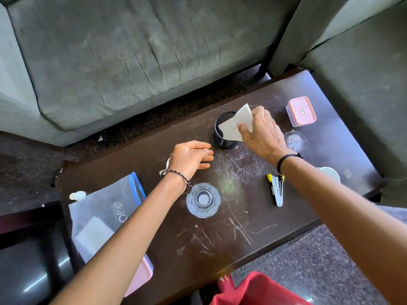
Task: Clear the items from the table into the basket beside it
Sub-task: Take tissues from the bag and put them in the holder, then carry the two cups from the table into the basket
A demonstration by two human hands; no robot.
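We see a grey sofa point(136, 53) filling the far side, w/ a second grey seat point(361, 89) at the right. In front of both sits the dark, scratched table point(220, 238), running left to right across the view.

On the table's left end lies a grey mesh pouch point(103, 216) w/ a blue zip edge; a pink lid or box point(141, 278) pokes out from under its near corner, and a small white bottle point(77, 195) lies just beside its far corner. A red cloth item point(259, 289) shows at the bottom edge, near side of the table; we can't tell what it is.

Mid-table: a clear glass point(203, 199) stands upright, near the left forearm. Farther back is a black mesh cup point(222, 137), also upright. Far right corner holds a pink box point(301, 111), lid on. A white cup point(330, 173) sits at the right edge, partly hidden by the right arm. A stapler point(277, 190) w/ yellow tips lies flat btwn glass and white cup.

Our right hand point(262, 133) pinches a white tissue point(236, 123) btwn thumb and fingers, right over the black cup's rim. Our left hand point(190, 158) hovers over the table, holding nothing, fingers loosely curled and close together.
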